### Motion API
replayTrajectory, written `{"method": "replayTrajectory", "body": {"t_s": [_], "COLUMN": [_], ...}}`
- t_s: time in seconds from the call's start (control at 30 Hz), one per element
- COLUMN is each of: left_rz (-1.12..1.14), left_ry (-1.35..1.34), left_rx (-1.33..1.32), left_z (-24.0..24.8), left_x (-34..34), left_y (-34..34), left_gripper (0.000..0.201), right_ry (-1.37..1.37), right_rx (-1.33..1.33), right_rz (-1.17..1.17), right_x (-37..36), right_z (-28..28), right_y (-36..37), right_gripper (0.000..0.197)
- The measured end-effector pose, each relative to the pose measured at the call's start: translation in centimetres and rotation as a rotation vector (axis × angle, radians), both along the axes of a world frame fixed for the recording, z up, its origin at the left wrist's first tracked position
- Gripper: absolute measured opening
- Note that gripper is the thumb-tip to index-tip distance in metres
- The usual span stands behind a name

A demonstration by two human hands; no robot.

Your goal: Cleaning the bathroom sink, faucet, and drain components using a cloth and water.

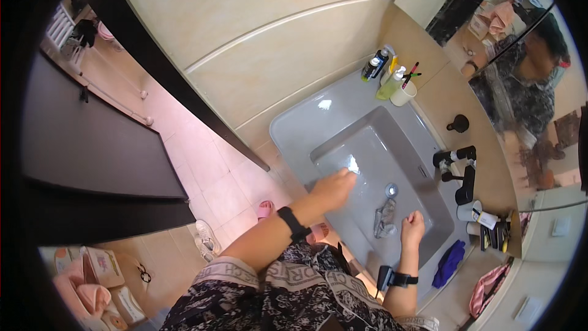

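Over the left part of a grey washbasin (pixel 294 125), my left hand (pixel 334 189) has its fingers curled closed. My right hand (pixel 413 228) is a fist above the basin's right side. Whether either hand holds anything small is hidden. Between the hands, on the basin floor, lies a crumpled, see-through greyish thing (pixel 384 217) whose kind I cannot make out. It sits just below the round metal drain (pixel 391 190), and neither hand touches it. Black bands circle both my wrists.
A black faucet (pixel 467 175) stands at the basin's right rim. Along the back are a green pump bottle (pixel 391 86), a white toothbrush cup (pixel 403 94) and dark bottles (pixel 375 66). A purple cloth (pixel 449 263) lies at the right edge. A mirror (pixel 527 79) hangs at right.
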State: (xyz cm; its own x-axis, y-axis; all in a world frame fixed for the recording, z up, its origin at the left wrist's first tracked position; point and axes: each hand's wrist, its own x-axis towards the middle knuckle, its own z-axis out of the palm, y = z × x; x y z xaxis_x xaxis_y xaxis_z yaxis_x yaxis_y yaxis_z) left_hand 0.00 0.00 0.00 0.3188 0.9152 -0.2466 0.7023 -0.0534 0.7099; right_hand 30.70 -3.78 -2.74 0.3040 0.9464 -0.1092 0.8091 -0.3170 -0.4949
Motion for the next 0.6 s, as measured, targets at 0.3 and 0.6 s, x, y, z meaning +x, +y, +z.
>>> {"method": "replayTrajectory", "body": {"t_s": [0.3, 0.6], "left_rz": [-0.161, 0.547], "left_ry": [-0.371, 0.771], "left_rx": [0.035, -0.395], "left_z": [0.5, -4.1], "left_x": [-21.0, -44.1], "left_y": [-4.2, -14.2], "left_gripper": [0.063, 0.069], "right_ry": [-0.149, -0.336], "right_rx": [-0.236, -0.181], "right_rz": [0.251, 0.227], "right_x": [-9.5, -15.2], "right_z": [-1.3, 0.5], "right_y": [0.9, -1.5], "right_gripper": [0.082, 0.05]}}
